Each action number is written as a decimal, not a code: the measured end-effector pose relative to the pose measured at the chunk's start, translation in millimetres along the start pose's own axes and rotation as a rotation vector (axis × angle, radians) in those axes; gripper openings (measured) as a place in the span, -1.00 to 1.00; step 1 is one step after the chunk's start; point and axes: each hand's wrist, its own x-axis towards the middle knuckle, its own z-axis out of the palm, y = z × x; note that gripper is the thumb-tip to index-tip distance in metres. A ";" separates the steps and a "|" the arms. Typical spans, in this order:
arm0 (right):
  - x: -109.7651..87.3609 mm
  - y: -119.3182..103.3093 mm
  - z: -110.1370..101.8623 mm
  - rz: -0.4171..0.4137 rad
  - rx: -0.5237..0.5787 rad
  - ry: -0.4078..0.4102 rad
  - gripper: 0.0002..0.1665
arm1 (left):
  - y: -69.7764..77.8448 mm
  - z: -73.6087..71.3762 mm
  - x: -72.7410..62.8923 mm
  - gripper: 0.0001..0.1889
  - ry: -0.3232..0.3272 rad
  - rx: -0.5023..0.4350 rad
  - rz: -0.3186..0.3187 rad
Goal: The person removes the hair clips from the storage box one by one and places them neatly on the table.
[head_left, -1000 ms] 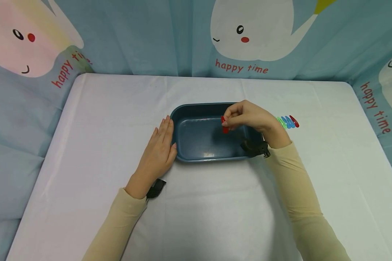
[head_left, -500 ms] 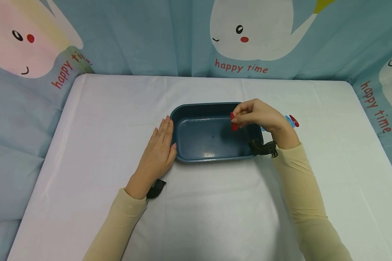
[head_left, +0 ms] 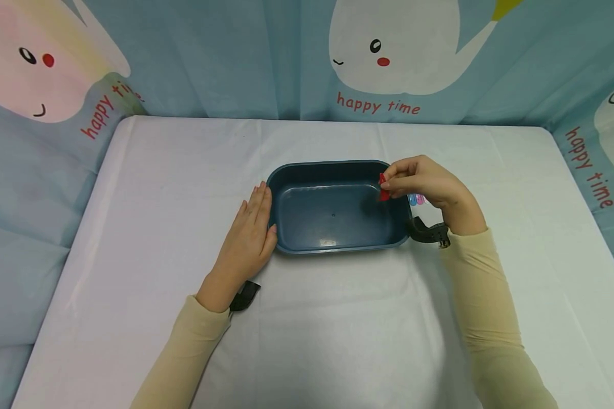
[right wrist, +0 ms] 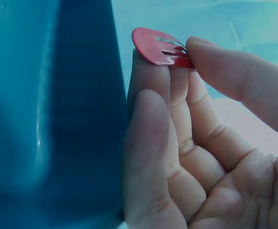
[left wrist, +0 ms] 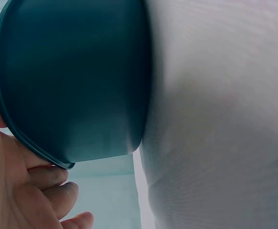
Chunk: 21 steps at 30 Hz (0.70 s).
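My right hand pinches a red snap hair clip between thumb and fingertips, over the right end of a dark blue tray. In the right wrist view the clip shows its rounded end and slots, with the tray wall close on the left. Fingers extended, my left hand rests along the tray's left end. Its fingertips lie right at the rim in the left wrist view. Blue and pink hair clips peek out just right of the tray, partly hidden by my right hand.
The tray stands on a white cloth-covered table, and its visible floor is bare. A blue curtain with printed whales surrounds the far and side edges. Each wrist carries a black camera mount.
My right hand has moved right with the red hair clip, from above the tray's middle to its right end, now covering most of the row of clips. My left hand stays put.
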 end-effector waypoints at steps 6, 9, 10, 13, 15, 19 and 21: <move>-7.2 4.1 -7.7 0.019 0.028 0.037 -0.93 | 0.7 -0.4 -0.2 -0.35 0.000 -0.002 -0.003; -10.2 6.1 -11.1 0.030 0.029 0.048 -0.93 | 0.9 -0.4 -0.7 -0.36 -0.003 0.000 -0.006; -11.1 6.7 -12.3 0.033 0.028 0.050 -0.93 | 0.9 -0.5 -0.8 -0.36 -0.003 0.002 -0.006; -13.4 9.3 -15.6 0.034 0.034 0.049 -0.91 | 1.2 -0.9 -0.8 -0.35 -0.007 0.000 -0.009; -14.8 10.9 -17.8 0.027 0.035 0.046 -0.91 | 1.2 -1.0 -0.7 -0.35 -0.007 -0.002 -0.009; -16.5 14.1 -21.6 0.020 0.037 0.062 -0.90 | 0.8 -0.8 -0.3 -0.35 -0.006 -0.001 -0.008; -17.2 15.7 -23.3 0.022 0.038 0.071 -0.89 | 0.5 -0.5 -0.1 -0.35 -0.006 0.001 -0.007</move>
